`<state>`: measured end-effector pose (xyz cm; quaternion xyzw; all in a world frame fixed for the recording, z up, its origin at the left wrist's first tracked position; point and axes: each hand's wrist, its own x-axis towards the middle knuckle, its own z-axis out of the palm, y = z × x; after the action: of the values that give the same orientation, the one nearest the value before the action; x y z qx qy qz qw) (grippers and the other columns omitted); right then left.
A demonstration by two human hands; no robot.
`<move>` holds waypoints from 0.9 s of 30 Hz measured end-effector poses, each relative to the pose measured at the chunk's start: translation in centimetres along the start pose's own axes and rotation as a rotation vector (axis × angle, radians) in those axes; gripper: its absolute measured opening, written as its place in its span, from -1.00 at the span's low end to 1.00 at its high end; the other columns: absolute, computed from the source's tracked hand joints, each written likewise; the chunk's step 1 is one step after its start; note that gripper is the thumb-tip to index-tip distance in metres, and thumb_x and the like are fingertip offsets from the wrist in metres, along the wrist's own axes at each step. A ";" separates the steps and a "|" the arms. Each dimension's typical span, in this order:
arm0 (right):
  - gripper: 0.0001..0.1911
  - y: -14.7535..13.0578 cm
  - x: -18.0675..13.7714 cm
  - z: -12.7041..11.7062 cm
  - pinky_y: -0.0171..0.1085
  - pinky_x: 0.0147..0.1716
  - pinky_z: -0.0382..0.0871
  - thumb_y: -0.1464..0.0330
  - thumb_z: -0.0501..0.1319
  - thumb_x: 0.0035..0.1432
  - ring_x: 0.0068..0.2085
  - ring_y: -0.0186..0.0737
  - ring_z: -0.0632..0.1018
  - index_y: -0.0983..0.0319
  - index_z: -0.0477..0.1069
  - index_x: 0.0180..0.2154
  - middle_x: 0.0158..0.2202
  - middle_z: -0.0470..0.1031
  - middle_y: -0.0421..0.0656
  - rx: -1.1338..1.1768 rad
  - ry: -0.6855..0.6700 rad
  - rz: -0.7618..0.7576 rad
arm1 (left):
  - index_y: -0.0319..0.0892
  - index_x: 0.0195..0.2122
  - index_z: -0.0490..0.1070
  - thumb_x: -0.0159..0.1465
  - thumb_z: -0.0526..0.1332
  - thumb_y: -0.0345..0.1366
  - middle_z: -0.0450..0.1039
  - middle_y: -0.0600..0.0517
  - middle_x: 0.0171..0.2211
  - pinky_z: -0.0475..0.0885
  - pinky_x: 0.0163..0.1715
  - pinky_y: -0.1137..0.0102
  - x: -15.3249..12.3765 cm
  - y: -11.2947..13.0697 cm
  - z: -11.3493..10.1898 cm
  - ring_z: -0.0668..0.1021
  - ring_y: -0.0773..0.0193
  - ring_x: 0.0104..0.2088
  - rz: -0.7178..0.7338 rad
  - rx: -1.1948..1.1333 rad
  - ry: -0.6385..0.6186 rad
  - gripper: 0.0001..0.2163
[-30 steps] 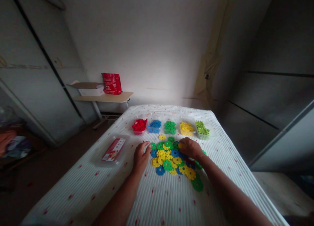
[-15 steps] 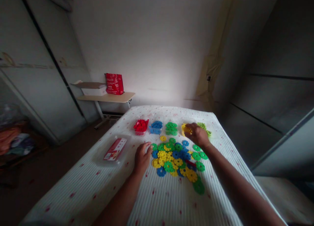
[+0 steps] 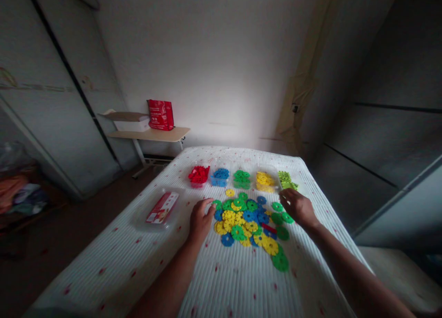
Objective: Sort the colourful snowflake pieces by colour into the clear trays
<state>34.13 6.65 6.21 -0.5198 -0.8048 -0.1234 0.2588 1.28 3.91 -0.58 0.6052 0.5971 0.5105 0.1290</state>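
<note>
Head view: both forearms reach forward over a white ribbed cover (image 3: 238, 281) dotted with red, toward a pile (image 3: 247, 221) of flat toothed discs in yellow, green and blue, with one red piece (image 3: 268, 228) among them. The left hand (image 3: 200, 219) lies palm down at the pile's left edge, fingers loosely bent and a little spread, fingertips just beside a green disc (image 3: 217, 203) and holding nothing. The right hand (image 3: 297, 207) is at the pile's far right edge, back turned up and fingers curled downward next to two green discs (image 3: 276, 206) – whether it pinches one I cannot tell.

Beyond the pile, a row of five small clear trays runs across the cover, each with one colour: red tray (image 3: 198, 175), blue tray (image 3: 220, 175), green tray (image 3: 241, 178), yellow tray (image 3: 264, 180) and lime tray (image 3: 286, 180). The lime tray is the one nearest the right hand.

Left of the left hand, well apart from the pile, sits a clear box (image 3: 159, 209) with a red card inside. Past the cover's far left corner stands a side table (image 3: 155, 135) against the wall – a red bag (image 3: 160, 115) and a white carton (image 3: 130, 123) are on it.
</note>
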 end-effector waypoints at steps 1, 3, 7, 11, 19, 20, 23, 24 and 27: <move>-0.66 0.5 -1.2 0.2 -0.36 -0.37 0.24 0.32 -0.07 0.21 -0.33 -0.27 0.47 0.25 0.46 -0.33 -0.33 0.48 -0.05 0.003 -0.038 0.000 | -0.17 -0.22 0.41 0.18 0.08 -0.23 0.48 -0.05 -0.21 0.36 -0.08 0.26 0.0 0.0 0.0 0.48 0.18 -0.13 0.015 0.014 -0.003 -0.78; -0.65 1.4 -3.2 0.8 -0.36 -0.38 0.23 0.30 -0.08 0.22 -0.34 -0.27 0.46 0.24 0.45 -0.33 -0.35 0.48 -0.06 0.004 -0.106 0.012 | -0.17 -0.22 0.41 0.17 0.08 -0.27 0.48 -0.05 -0.23 0.36 -0.09 0.26 -0.1 0.2 0.0 0.48 0.19 -0.15 0.060 0.046 -0.010 -0.79; -0.64 2.4 -4.9 1.8 -0.37 -0.41 0.20 0.26 -0.08 0.22 -0.39 -0.29 0.44 0.23 0.43 -0.39 -0.40 0.45 -0.10 0.001 -0.172 0.058 | -0.15 -0.27 0.44 0.14 0.09 -0.35 0.49 -0.03 -0.27 0.36 -0.12 0.28 -0.3 2.2 0.1 0.48 0.20 -0.19 0.177 0.120 -0.083 -0.82; -0.65 2.2 -4.5 2.2 -0.38 -0.41 0.19 0.28 -0.09 0.21 -0.37 -0.30 0.45 0.24 0.42 -0.38 -0.39 0.44 -0.11 -0.016 -0.186 0.091 | -0.13 -0.36 0.48 0.11 0.12 -0.40 0.49 0.00 -0.34 0.35 -0.18 0.31 -0.7 6.1 0.9 0.47 0.22 -0.23 0.325 0.190 -0.299 -0.85; -0.65 2.3 -4.4 2.5 -0.38 -0.40 0.20 0.27 -0.10 0.21 -0.37 -0.31 0.45 0.25 0.41 -0.38 -0.39 0.42 -0.12 0.007 -0.180 0.105 | -0.16 -0.45 0.50 0.12 0.16 -0.37 0.44 -0.03 -0.44 0.29 -0.26 0.32 -1.9 12.3 6.1 0.43 0.21 -0.29 0.636 0.348 -0.616 -0.88; -0.65 2.3 -4.4 2.5 -0.37 -0.40 0.20 0.27 -0.09 0.21 -0.38 -0.30 0.45 0.24 0.41 -0.38 -0.40 0.42 -0.12 0.012 -0.176 0.106 | -0.17 -0.46 0.49 0.12 0.16 -0.37 0.44 -0.04 -0.43 0.29 -0.28 0.32 -2.0 12.4 6.8 0.43 0.21 -0.29 0.658 0.365 -0.640 -0.88; -0.66 2.3 -4.4 2.6 -0.37 -0.41 0.20 0.27 -0.09 0.20 -0.38 -0.30 0.45 0.23 0.41 -0.38 -0.39 0.43 -0.12 0.019 -0.161 0.116 | -0.20 -0.49 0.48 0.13 0.14 -0.36 0.43 -0.07 -0.42 0.29 -0.33 0.32 -2.3 12.2 8.4 0.43 0.18 -0.30 0.677 0.402 -0.670 -0.86; -0.66 2.3 -4.4 2.6 -0.37 -0.41 0.21 0.27 -0.09 0.20 -0.37 -0.29 0.45 0.23 0.41 -0.37 -0.39 0.43 -0.12 0.022 -0.158 0.117 | -0.21 -0.50 0.48 0.12 0.14 -0.37 0.43 -0.07 -0.42 0.29 -0.35 0.32 -2.3 12.0 8.7 0.43 0.17 -0.29 0.674 0.413 -0.670 -0.86; -0.64 2.3 -4.4 2.7 -0.37 -0.40 0.22 0.25 -0.10 0.20 -0.37 -0.29 0.46 0.22 0.41 -0.36 -0.38 0.43 -0.12 0.038 -0.159 0.118 | -0.23 -0.51 0.46 0.09 0.16 -0.40 0.43 -0.08 -0.43 0.30 -0.35 0.33 -2.3 11.8 9.0 0.44 0.16 -0.29 0.652 0.430 -0.664 -0.89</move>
<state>36.90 5.52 1.43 -0.5696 -0.7928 -0.0511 0.2107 15.73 3.00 3.42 0.9025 0.3955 0.1698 0.0183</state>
